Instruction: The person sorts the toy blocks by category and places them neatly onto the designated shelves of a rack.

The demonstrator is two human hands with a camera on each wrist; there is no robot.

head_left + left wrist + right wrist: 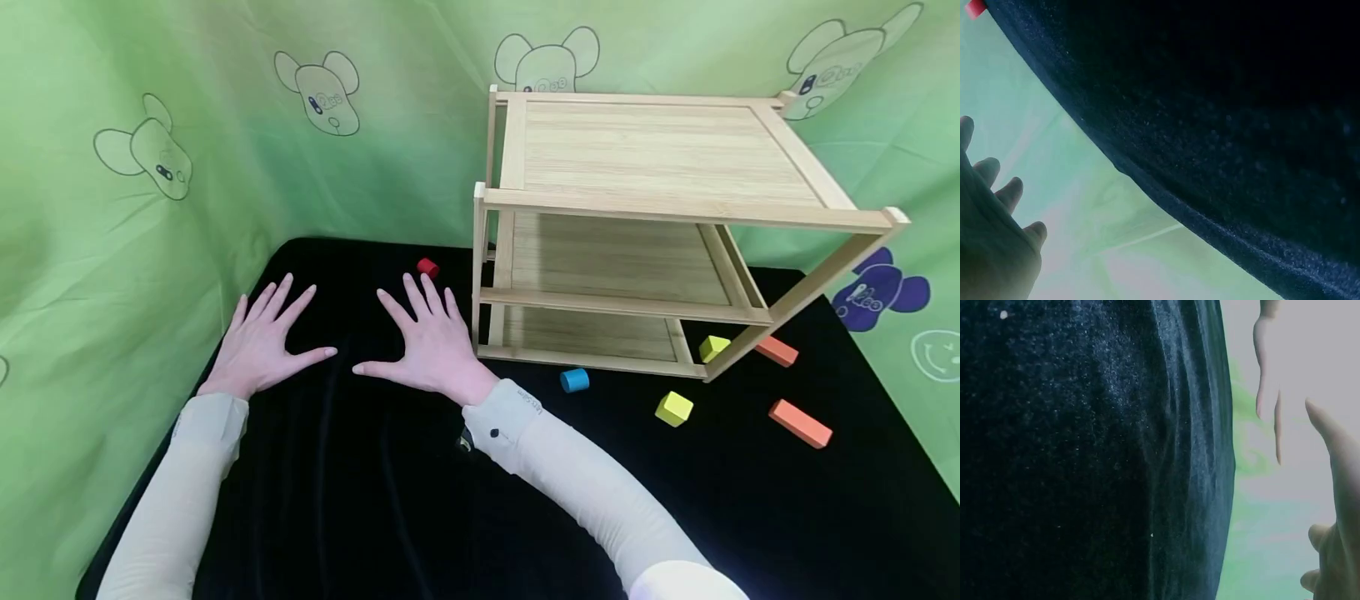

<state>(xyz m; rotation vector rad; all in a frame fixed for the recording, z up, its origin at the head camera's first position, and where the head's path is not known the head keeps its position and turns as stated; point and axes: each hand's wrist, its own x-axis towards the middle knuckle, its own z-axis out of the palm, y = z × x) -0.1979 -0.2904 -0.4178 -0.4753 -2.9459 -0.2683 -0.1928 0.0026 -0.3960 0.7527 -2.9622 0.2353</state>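
My left grip [262, 346] is spread wide, fingers straight, holding nothing; my right grip [423, 337], at its 3 o'clock, is splayed the same way and equally unladen. Both are over the black-cloth-covered table [345, 517]; whether my palms touch it, I cannot tell. A small red cylinder [428, 267] lies at 12 o'clock from my right grip, just beyond the fingertips. At 2 o'clock stands a pale wooden three-tier rack [652, 158], its shelves stacked in an open frame. Outside it, on the table, a blue cylinder [574, 381] lies toward the rack's 7 o'clock, two yellow-green blocks [673, 409] at 5, and two coral oblong blocks [800, 424] between 4 and 5.
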